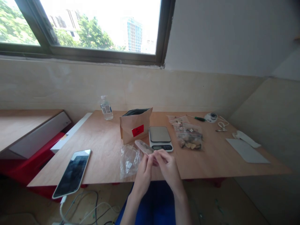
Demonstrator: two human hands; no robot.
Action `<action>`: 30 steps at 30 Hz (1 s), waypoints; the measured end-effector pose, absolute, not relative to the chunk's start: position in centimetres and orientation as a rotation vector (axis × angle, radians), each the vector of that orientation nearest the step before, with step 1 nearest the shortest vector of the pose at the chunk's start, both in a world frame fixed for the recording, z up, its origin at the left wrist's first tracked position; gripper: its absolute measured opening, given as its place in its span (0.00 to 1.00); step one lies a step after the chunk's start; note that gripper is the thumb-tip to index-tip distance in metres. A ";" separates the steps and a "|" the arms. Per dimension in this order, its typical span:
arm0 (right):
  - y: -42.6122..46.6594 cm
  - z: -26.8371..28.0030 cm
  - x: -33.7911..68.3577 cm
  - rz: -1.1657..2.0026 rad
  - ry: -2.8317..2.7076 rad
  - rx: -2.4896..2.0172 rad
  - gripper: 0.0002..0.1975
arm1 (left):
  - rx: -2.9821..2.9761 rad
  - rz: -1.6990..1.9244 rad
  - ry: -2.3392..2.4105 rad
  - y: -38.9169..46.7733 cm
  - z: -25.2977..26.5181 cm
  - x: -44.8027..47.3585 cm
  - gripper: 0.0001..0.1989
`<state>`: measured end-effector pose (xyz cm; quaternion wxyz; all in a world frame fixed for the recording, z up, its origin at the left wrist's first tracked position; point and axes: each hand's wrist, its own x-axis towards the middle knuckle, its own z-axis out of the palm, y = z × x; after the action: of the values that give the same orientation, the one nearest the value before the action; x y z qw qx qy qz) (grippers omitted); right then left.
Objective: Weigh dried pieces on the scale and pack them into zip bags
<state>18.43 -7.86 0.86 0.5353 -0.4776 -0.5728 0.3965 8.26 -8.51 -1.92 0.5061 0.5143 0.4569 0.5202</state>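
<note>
Between my left hand (144, 170) and my right hand (166, 162) is a small clear plastic bag (143, 147), pinched at its near edge by the fingers of both. It tilts up and away to the left, and its contents are too unclear to name. Just left of my hands, an empty-looking clear plastic bag (128, 161) lies crumpled on the table. Beyond them stand a kitchen scale (160, 135) with a bare metal plate and, to its left, an upright open brown paper pouch (134, 126) with a red label.
Several zip bags of dried pieces (190, 137) lie right of the scale. Farther right are a green-handled screwdriver (199, 119), a white camera (211, 117) with cable, and a white sheet (247, 151). A water bottle (107, 108) stands back left; a phone (72, 173) overhangs the front edge.
</note>
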 end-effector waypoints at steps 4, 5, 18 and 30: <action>-7.9 0.5 18.9 0.881 -1.479 -1.114 0.11 | 1.234 1.282 1.126 -8.3 -2.3 7.8 0.16; -7.8 0.4 19.0 0.871 -1.493 -1.110 0.10 | 1.231 1.278 1.128 -8.3 -2.4 7.7 0.16; -8.2 0.4 19.2 0.652 -1.673 -1.181 0.10 | 1.272 1.283 1.145 -7.8 -3.3 7.8 0.17; -7.7 -0.9 17.7 0.759 -1.474 -1.262 0.12 | 1.506 1.297 1.265 -7.1 -2.9 7.4 0.15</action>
<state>17.67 -7.68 -0.86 0.5046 -0.5229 -0.6108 0.3144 7.41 -7.05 -2.87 0.3827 0.5905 0.4962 0.5086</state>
